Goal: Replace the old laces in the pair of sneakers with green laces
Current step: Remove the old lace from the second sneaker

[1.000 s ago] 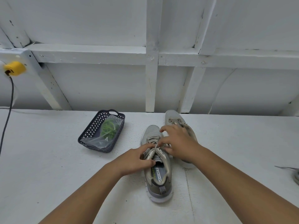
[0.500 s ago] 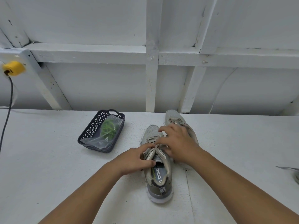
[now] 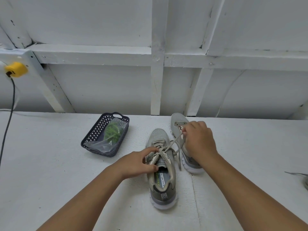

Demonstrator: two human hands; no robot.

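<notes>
Two grey sneakers stand side by side on the white table. My left hand [image 3: 138, 162] grips the side of the near sneaker [image 3: 162, 174] at its tongue and top eyelets. My right hand [image 3: 199, 140] pinches the old beige lace [image 3: 175, 144] and holds it stretched up and to the right, over the far sneaker [image 3: 179, 121], which the hand mostly covers. A loose lace end hangs down between the two shoes. The green laces [image 3: 112, 131] lie inside a clear plastic bag in a dark basket [image 3: 93, 134] to the left.
A white wall with wooden framing rises right behind the table. A yellow plug [image 3: 15, 70] with a dark cable [image 3: 10, 117] is at the far left. A grey object [image 3: 305, 180] shows at the right edge.
My right hand has moved up and to the right, pulling the old lace out of its bow. My left hand has stayed on the near sneaker.
</notes>
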